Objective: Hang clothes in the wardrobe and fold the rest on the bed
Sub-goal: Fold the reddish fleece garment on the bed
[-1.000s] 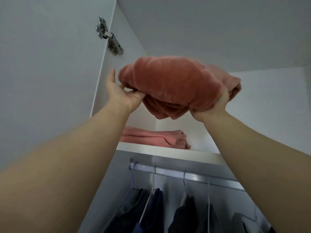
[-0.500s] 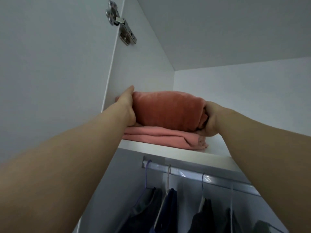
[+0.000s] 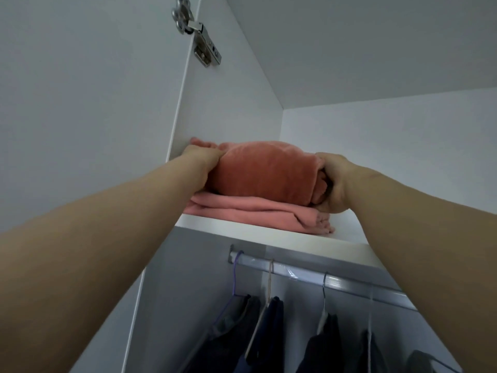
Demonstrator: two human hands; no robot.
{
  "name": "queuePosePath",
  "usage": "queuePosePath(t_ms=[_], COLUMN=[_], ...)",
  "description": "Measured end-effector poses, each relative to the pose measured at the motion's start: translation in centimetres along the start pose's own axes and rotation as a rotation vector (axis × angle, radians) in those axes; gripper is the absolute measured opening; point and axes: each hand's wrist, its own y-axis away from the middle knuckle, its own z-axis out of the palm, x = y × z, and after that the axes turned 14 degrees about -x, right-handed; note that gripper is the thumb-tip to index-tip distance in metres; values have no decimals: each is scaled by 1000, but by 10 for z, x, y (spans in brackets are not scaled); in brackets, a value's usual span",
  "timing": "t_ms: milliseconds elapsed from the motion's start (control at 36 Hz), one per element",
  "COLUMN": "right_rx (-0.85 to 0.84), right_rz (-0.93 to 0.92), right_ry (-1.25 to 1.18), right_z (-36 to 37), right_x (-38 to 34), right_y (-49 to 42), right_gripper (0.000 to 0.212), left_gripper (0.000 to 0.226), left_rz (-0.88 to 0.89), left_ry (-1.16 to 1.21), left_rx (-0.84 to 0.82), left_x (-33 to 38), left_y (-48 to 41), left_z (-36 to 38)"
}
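Note:
A folded rust-orange garment (image 3: pixel 265 172) lies on top of a folded pink garment (image 3: pixel 258 214) on the wardrobe's top shelf (image 3: pixel 269 236). My left hand (image 3: pixel 203 164) grips the orange bundle's left end, fingers curled into the cloth. Its right end is held by my right hand (image 3: pixel 332 181), thumb and fingers curled round the folds. Both forearms reach upward from the bottom corners. Below the shelf, several dark clothes (image 3: pixel 271 335) hang on hangers from a metal rail (image 3: pixel 322 275).
The open wardrobe door (image 3: pixel 80 117) stands at the left with a metal hinge (image 3: pixel 197 33) near the top. The wardrobe's white back wall (image 3: pixel 390 146) and ceiling panel enclose the shelf space. Shelf surface shows to the right of the pile.
The orange garment came down from mid-air onto the pink one on the shelf. Both hands went in with it and now hold its ends, the left one curled tighter.

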Motion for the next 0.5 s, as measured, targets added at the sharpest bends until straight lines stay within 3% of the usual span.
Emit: queuePosePath(t_ms=[56,83,139,194,250,306,361,417,500], right_rx=[52,99,200,418,643,699,680,620,503], right_rz=[-27,-78,-183,-248,-323,-403,-475,-478,-423], right_ry=[-18,-23,52,180,432,710,891,997,1267], right_z=[2,0,0,0,-3,-7,-11,-10,-6], right_x=[2,2,0,-2,-4,-6,-10,-18,-29], right_y=[-2,-6,-16,-13,-5,3,6,7,7], right_gripper=[5,18,67,91,86,72,61,52,46], left_gripper=[23,29,54,57,54,49,40,37,45], left_rz=[18,7,-15,62,153,214,302,387,330], left_ry=[-66,-172,-454,-705,-940,-1153,-1266,-1233,-1222], left_rx=[45,93,200,231,208,160,97,-40,-318], left_x=[3,5,10,18,28,41,52,59,61], left_y=[-1,-1,6,14,19,21,18,15,13], left_z=[1,1,3,7,13,19,26,33,36])
